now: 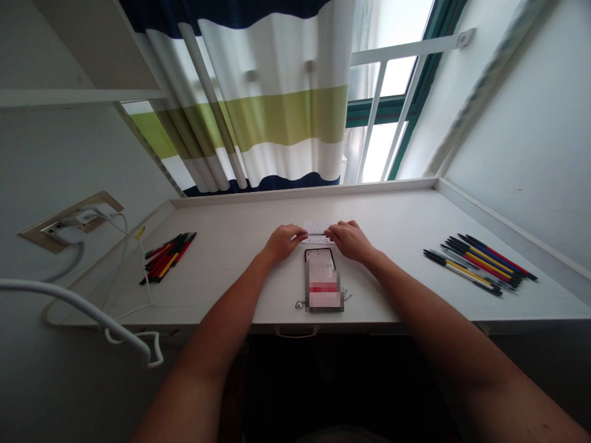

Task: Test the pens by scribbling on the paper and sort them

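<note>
My left hand point(282, 241) and my right hand point(349, 239) face each other over a small white sheet with dark specks point(319, 225) on the desk. A thin, pen-like rod point(316, 234) lies level between them, one end pinched in the fingertips of each hand. Its ends are hidden by my fingers, and it is too small to tell its exact kind. Just below the sheet, a phone point(319, 256) lies face up with its screen lit, most of it blurred out.
Loose pens and pen parts in red, black and yellow point(170, 255) lie at left. Several pens point(480, 261) rest in a row at right. A white cable point(148, 264) runs from the wall socket point(69, 223) across the white desk point(231, 212). A curtain point(281, 111) hangs behind.
</note>
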`<state>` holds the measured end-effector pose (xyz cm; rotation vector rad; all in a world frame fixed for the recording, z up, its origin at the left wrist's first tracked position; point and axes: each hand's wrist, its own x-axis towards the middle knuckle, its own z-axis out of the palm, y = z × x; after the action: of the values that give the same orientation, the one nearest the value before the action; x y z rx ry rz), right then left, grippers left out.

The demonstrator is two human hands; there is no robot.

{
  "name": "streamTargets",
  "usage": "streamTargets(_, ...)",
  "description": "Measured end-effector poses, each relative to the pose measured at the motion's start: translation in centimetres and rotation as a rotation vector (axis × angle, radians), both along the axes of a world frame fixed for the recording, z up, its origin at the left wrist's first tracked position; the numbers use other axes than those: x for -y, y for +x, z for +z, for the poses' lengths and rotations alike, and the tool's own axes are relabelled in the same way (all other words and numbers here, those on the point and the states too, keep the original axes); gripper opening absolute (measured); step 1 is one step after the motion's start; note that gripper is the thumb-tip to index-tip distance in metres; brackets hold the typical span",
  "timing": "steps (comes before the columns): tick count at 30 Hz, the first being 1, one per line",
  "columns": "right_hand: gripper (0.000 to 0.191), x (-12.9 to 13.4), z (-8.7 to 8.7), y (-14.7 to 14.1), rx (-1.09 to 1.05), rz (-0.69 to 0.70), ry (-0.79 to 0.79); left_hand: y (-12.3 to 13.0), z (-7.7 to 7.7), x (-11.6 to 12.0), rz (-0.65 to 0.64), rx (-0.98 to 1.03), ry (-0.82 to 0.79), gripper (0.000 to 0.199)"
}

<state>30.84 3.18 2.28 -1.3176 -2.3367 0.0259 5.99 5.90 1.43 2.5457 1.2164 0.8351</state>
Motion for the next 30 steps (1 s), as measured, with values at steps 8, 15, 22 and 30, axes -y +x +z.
streamTargets(8, 0.031, 0.21, 0.32, -0.13, 0.021, -0.004, 0.037, 0.15, 0.13, 0.10, 0.022, -0.001, 0.000, 0.021)
streamTargets(15, 0.025, 0.17, 0.29, 0.07, -0.010, 0.016, -0.019, 0.25, -0.04, 0.21, 0.025, 0.042, -0.011, 0.022)
streamTargets(22, 0.023, 0.17, 0.27, 0.08, -0.033, 0.016, -0.022, 0.15, -0.23, -0.01, 0.014, 0.045, -0.022, 0.022)
streamTargets(30, 0.021, 0.14, 0.32, 0.23, -0.026, 0.042, -0.027, 0.13, -0.28, 0.00, 0.006, 0.054, -0.023, 0.021)
